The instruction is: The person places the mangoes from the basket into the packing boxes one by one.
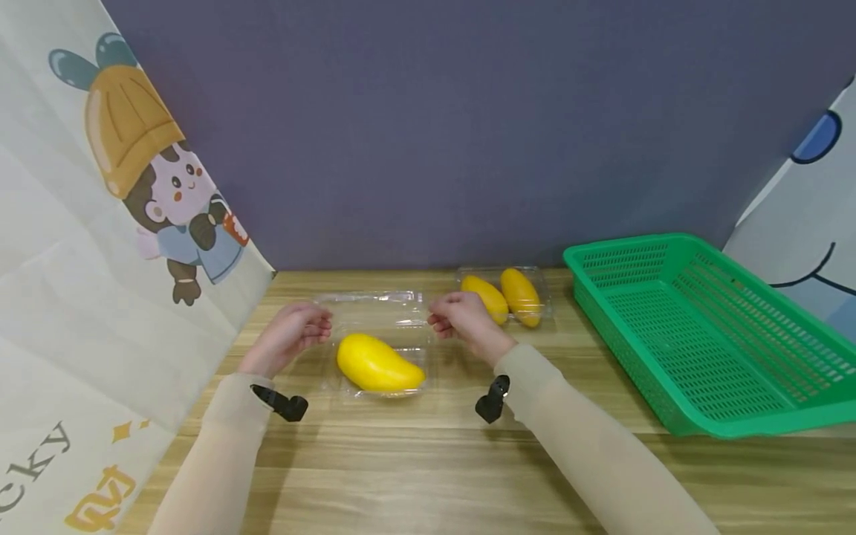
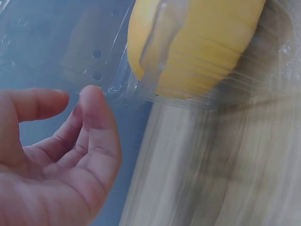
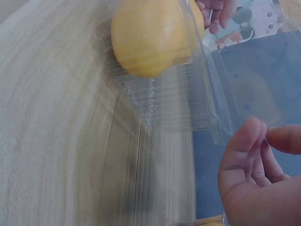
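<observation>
A yellow mango [image 1: 377, 364] lies in the base of a clear plastic clamshell box on the wooden table. The box's lid [image 1: 371, 308] stands raised behind the mango. At the lid's left edge, my left hand [image 1: 290, 334] pinches it between thumb and fingertips, and the left wrist view shows that hand [image 2: 66, 146] just beside the corner. My right hand [image 1: 471, 319] pinches the opposite edge; the right wrist view has its curled fingers [image 3: 240, 155] close to the thumb. Both wrist views show the mango [image 2: 202, 47] through the clear plastic.
Behind my right hand, a second clear box [image 1: 545, 297] holds two mangoes [image 1: 520, 297]. A green perforated basket [image 1: 642, 357] stands on the right. A dark blue panel [image 1: 428, 134] rises along the back, with a printed white sheet [image 1: 67, 297] on the left.
</observation>
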Motion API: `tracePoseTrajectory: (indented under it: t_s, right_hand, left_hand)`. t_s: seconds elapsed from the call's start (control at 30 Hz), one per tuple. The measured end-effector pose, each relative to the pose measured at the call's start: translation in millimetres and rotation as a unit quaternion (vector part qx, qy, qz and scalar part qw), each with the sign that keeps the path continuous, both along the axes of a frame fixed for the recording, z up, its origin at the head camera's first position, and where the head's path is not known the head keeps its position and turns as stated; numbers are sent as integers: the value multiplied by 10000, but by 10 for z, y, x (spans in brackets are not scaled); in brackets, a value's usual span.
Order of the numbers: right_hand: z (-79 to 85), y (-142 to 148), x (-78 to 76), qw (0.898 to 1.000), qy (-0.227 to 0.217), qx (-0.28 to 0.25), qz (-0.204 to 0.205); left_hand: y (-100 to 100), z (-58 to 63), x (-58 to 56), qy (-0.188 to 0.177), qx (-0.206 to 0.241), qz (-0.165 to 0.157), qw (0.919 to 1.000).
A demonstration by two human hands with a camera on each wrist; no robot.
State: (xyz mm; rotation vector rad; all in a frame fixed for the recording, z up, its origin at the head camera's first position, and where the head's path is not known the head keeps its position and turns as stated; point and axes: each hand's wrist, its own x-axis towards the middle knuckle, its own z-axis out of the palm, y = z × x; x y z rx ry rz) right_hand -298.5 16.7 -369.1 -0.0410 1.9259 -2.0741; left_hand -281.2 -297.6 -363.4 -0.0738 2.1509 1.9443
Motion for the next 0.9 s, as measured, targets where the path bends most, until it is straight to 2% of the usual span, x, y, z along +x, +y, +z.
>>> tracePoseTrajectory:
  t_s: [0.1,0.3,0.47,0.9]
  right_hand:
    - [-6,11,9,9999,9,125,43]
    - [-39,24,25,9975,229,670,-15]
    - [-84,19,24,9949,385,933,-85]
    - [-146,5,44,9814,800,1740,-154]
  left_hand:
    - [-26,-17,18,45,-99,-87,9999]
    - [-21,-86,40,273,-569,-150,9979]
    - [-3,-123,49,401,-648,-167,9969]
    - [80,-230,53,472,-989,136,9939]
